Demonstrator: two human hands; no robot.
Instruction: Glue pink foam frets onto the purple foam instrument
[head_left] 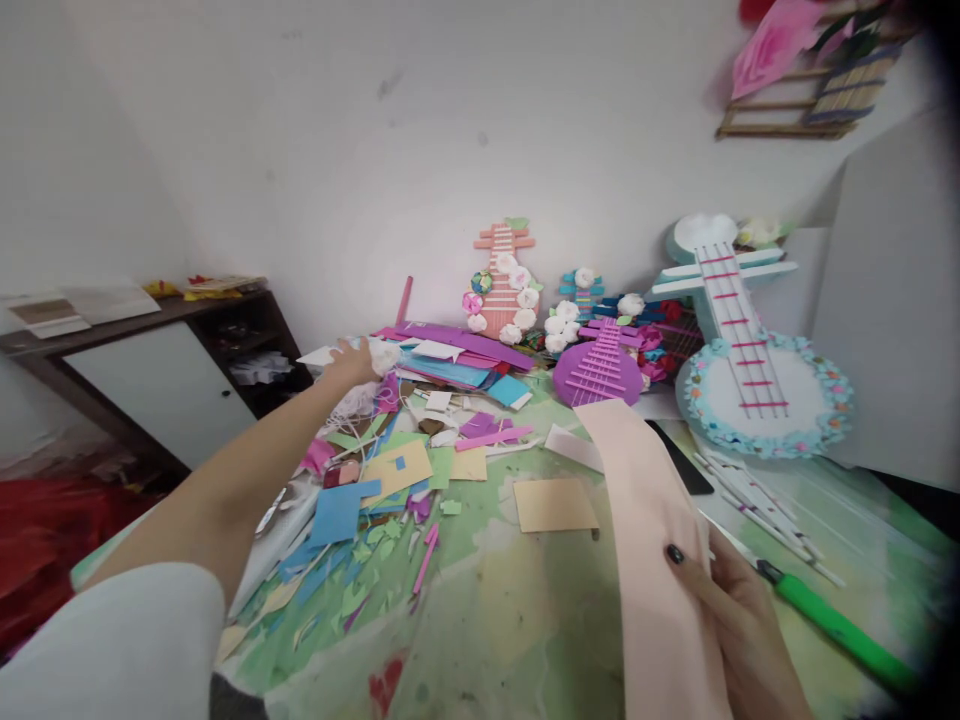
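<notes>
My left hand (352, 358) is stretched far out over the pile of foam scraps and rests on a white fluffy ball (385, 355) at the back of the table; its fingers are mostly hidden. My right hand (731, 610) is near the front right, thumb pressed on a long pale pink foam strip (645, 530) that it grips. A green-handled cutter (832, 625) lies just right of that hand.
Coloured foam scraps (375, 500) litter the green table (487, 620). A tan card (555, 503) lies mid-table. Craft guitars stand at the back: pink (502, 285), purple (598, 365), white and teal (750, 370). White sticks (757, 500) lie right. A dark cabinet (165, 370) stands left.
</notes>
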